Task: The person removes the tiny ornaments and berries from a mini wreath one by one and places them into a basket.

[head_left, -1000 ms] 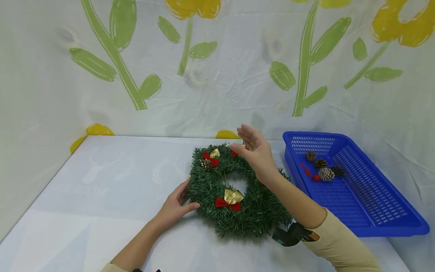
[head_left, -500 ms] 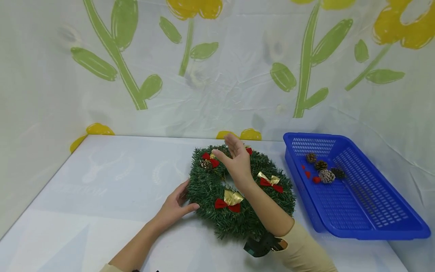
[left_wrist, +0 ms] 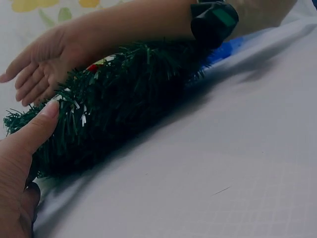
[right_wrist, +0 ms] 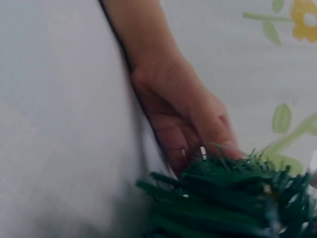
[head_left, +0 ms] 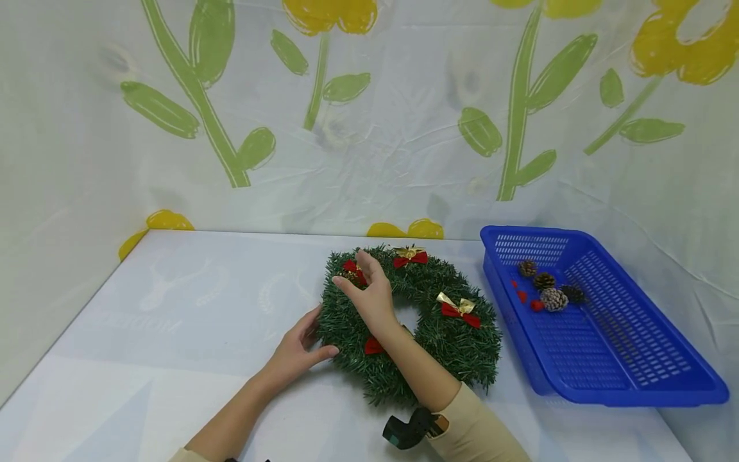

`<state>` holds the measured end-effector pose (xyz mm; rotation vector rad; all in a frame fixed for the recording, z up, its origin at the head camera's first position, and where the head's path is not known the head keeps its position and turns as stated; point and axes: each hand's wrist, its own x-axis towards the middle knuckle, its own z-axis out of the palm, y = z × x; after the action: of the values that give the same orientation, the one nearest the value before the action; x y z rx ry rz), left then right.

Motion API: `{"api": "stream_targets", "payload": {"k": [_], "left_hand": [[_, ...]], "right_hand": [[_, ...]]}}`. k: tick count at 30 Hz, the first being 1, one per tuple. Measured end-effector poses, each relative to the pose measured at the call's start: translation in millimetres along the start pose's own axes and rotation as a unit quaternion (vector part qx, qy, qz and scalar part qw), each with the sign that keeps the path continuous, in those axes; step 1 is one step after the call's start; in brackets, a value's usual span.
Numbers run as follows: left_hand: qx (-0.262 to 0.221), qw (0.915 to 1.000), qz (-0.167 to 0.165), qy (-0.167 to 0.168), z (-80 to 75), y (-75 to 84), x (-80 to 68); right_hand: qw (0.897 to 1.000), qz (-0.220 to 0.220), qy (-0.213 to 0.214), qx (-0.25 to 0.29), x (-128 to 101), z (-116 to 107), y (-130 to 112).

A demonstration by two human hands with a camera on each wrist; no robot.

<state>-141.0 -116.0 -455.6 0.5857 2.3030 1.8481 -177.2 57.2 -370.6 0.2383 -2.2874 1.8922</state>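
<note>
A green wreath [head_left: 462, 350] lies on the white table, dressed with red bows with gold ribbon, such as the right-hand bow [head_left: 460, 311] and the back bow [head_left: 410, 258]. My left hand [head_left: 294, 353] holds its left edge; in the left wrist view the thumb [left_wrist: 37, 126] lies against the greenery [left_wrist: 124, 94]. My right hand [head_left: 372, 298] hovers over the wreath's left part, fingers extended together, thumb apart, nothing held. It partly hides the upper-left bow [head_left: 351, 266] and its pinecone. The right forearm covers much of the front bow [head_left: 373, 346].
To the right stands a blue plastic basket [head_left: 641, 321] holding several pinecones [head_left: 554, 299] and small red pieces [head_left: 537, 305]. White sheeting with printed flowers [head_left: 479, 131] hangs behind the table. A dark wrist camera [head_left: 407, 430] sits on the right forearm.
My right hand has moved left and slightly nearer across the wreath, uncovering the back and right-hand bows and covering part of the front one. The left hand has stayed in place.
</note>
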Motion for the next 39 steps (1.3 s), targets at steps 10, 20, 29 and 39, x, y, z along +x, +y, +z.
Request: {"api": "stream_targets", "payload": {"k": [10, 20, 29, 39], "left_hand": [[0.002, 1.0000, 0.002, 0.003, 0.4, -1.8, -0.2], [0.007, 1.0000, -0.001, 0.001, -0.4, -0.7, 0.9], [0.007, 1.0000, 0.000, 0.005, -0.1, 1.5, 1.4], [0.015, 0.9997, -0.020, 0.001, 1.1, 4.5, 0.6]], "right_hand": [[0.998, -0.023, 0.054, -0.019, 2.5, 6.6, 20.3], [0.996, -0.030, 0.034, -0.080, 3.2, 9.9, 30.0], [0.990, -0.033, 0.057, -0.127, 8.1, 10.9, 34.9], [0.986, 0.018, 0.035, -0.164, 9.7, 12.1, 36.1]]}}
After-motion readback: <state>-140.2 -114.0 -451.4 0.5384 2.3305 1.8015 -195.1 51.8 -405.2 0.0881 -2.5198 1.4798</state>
